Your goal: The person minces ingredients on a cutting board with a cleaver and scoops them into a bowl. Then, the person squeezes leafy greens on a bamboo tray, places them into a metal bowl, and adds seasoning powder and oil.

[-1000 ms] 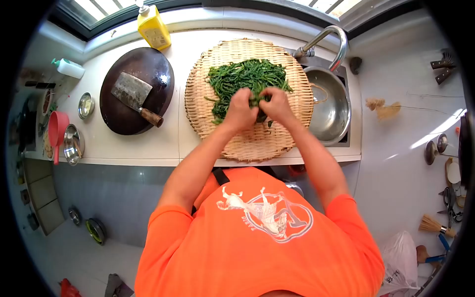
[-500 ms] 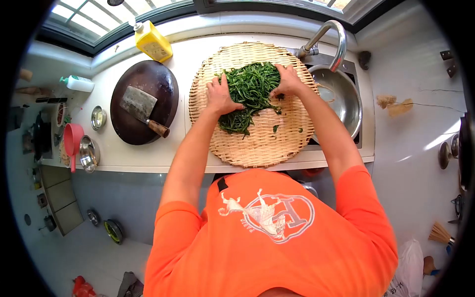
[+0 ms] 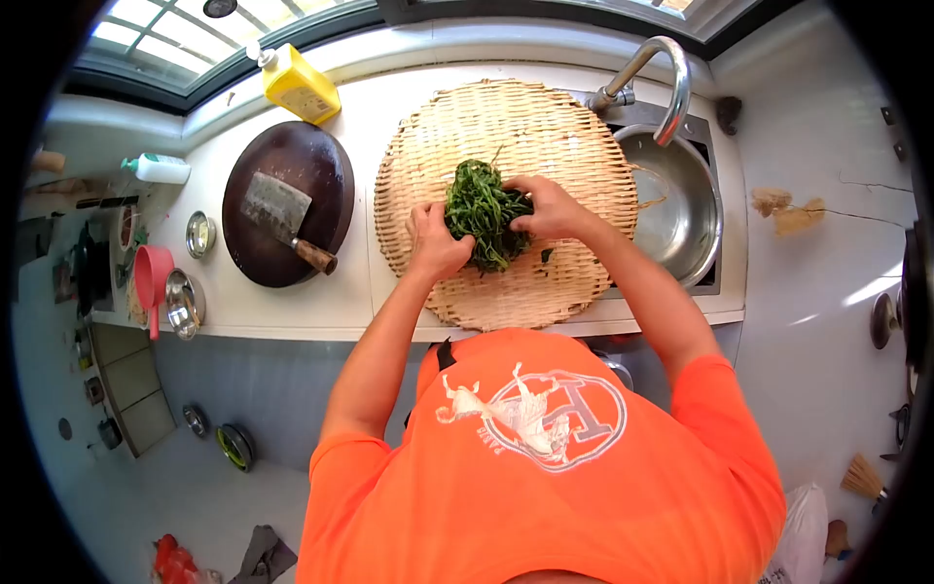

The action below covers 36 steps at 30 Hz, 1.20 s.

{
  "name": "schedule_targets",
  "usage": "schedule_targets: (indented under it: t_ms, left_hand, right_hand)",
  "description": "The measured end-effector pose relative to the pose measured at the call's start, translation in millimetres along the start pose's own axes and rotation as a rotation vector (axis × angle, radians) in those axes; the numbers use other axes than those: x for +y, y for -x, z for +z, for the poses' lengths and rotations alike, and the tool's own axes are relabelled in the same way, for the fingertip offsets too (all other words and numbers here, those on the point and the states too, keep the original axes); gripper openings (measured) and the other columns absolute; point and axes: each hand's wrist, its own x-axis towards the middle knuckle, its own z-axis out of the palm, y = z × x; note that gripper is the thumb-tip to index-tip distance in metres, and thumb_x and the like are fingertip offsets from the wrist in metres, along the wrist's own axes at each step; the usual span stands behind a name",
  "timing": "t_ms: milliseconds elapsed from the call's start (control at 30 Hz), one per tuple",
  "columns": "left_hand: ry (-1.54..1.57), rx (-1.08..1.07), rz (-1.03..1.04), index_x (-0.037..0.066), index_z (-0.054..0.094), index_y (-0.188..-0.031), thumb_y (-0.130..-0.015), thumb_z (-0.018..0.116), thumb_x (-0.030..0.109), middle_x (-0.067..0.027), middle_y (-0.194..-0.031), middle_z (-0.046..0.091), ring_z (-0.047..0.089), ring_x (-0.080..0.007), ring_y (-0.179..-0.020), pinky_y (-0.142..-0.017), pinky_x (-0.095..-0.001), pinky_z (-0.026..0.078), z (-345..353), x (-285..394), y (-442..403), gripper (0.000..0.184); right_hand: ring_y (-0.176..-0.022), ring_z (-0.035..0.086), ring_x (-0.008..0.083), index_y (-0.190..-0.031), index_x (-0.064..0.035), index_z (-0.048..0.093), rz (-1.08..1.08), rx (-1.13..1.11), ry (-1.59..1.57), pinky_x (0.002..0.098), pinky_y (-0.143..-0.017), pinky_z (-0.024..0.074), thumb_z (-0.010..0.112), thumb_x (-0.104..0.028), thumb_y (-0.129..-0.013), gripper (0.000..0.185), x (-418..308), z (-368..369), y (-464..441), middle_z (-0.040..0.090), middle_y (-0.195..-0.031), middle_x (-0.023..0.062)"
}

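Note:
A heap of cut leafy greens (image 3: pixel 482 209) is bunched together on a round woven bamboo tray (image 3: pixel 516 300). My left hand (image 3: pixel 438 243) grips the heap from its left side, thumb toward the near edge. On the opposite side my right hand (image 3: pixel 552 209) presses into the greens, fingers curled over them and partly hidden. A few small leaf bits lie loose on the tray near the heap.
Left of the tray, a cleaver (image 3: pixel 277 206) rests on a dark round chopping board (image 3: pixel 255 255). Behind stands a yellow pump bottle (image 3: pixel 304 86). A steel basin (image 3: pixel 671 219) sits in the sink under the faucet (image 3: pixel 671 92). A pink dipper (image 3: pixel 153 274) and metal bowls (image 3: pixel 183 304) are farther left.
Both hands have drawn toward me and closer together. The greens, spread wide earlier, are now gathered into a smaller, taller heap nearer the tray's middle.

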Motion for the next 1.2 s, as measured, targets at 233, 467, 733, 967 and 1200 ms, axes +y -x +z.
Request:
schedule_targets:
  t_ms: [233, 467, 733, 967, 1200]
  left_hand:
    - [0.117, -0.022, -0.278, -0.003, 0.017, -0.160, -0.086, 0.067, 0.064, -0.0309, -0.150, 0.032, 0.035, -0.0476, -0.139, -0.115, -0.0541, 0.032, 8, 12, 27, 0.111]
    - [1.110, 0.133, -0.416, 0.000, 0.059, -0.130, -0.100, 0.049, 0.062, -0.0161, -0.124, 0.058, 0.060, -0.0272, -0.111, -0.088, -0.0431, 0.051, 27, 27, -13, 0.070]
    - [1.190, 0.328, -0.126, 0.007, 0.058, -0.080, -0.098, 0.063, 0.027, -0.0100, -0.068, 0.060, 0.059, -0.0228, -0.063, -0.061, -0.0395, 0.048, 51, 26, -31, 0.027]
    - [0.841, 0.370, 0.069, -0.005, 0.057, -0.117, -0.094, 0.066, 0.019, -0.0188, -0.086, 0.065, 0.062, -0.0307, -0.075, -0.069, -0.0439, 0.049, 48, 44, -32, 0.034]
    - [0.190, 0.090, 0.353, -0.004, 0.051, -0.131, -0.093, 0.069, 0.042, -0.0220, -0.124, 0.049, 0.053, -0.0342, -0.113, -0.094, -0.0475, 0.045, 48, -5, -8, 0.063]
  right_hand:
    - [-0.128, 0.056, 0.0430, -0.150, -0.0070, 0.044, 0.357, 0.038, 0.076, 0.0495, -0.104, 0.0483, 0.057, -0.061, -0.097, 0.077, 14, 13, -6, 0.052, -0.141, 0.0327]
    - [-0.108, 0.063, 0.0427, -0.126, -0.0079, 0.062, 0.082, 0.383, -0.112, 0.0483, -0.092, 0.0506, 0.060, -0.050, -0.098, 0.051, -36, 93, -2, 0.062, -0.116, 0.0251]
    - [-0.069, 0.061, 0.0400, -0.091, -0.0044, 0.062, -0.303, 0.768, 0.087, 0.0465, -0.060, 0.0493, 0.066, -0.026, -0.095, 0.022, -65, 64, 9, 0.058, -0.082, 0.0185]
    - [-0.082, 0.062, 0.0418, -0.103, -0.0047, 0.056, -0.328, 0.626, 0.062, 0.0484, -0.071, 0.0499, 0.062, -0.022, -0.097, 0.019, -38, 34, 11, 0.061, -0.092, 0.0214]
    - [-0.105, 0.063, 0.0390, -0.133, -0.0069, 0.051, -0.166, 0.129, 0.003, 0.0480, -0.090, 0.0486, 0.065, -0.041, -0.098, 0.051, 22, -4, 27, 0.063, -0.116, 0.0265]
